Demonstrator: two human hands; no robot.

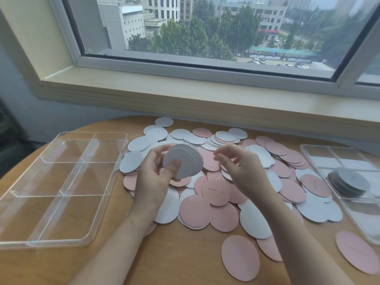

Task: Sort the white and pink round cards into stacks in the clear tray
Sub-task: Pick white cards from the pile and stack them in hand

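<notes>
Above the pile, left hand (pixel 153 177) grips white cards (pixel 185 161) — right hand (pixel 240 169) beside.

white stack (pixel 183 161): several round cards, fanned, held raised above the heap | loose cards (pixel 216 182): white and pink rounds, overlapping, spread across desk centre | left clear tray (pixel 61 186): six compartments, flat on desk | right clear tray (pixel 337 157): holds one grey-white stack (pixel 349 182) in a middle compartment

Soft daylight from window (pixel 205 31), slight blur — edges bowed
</notes>
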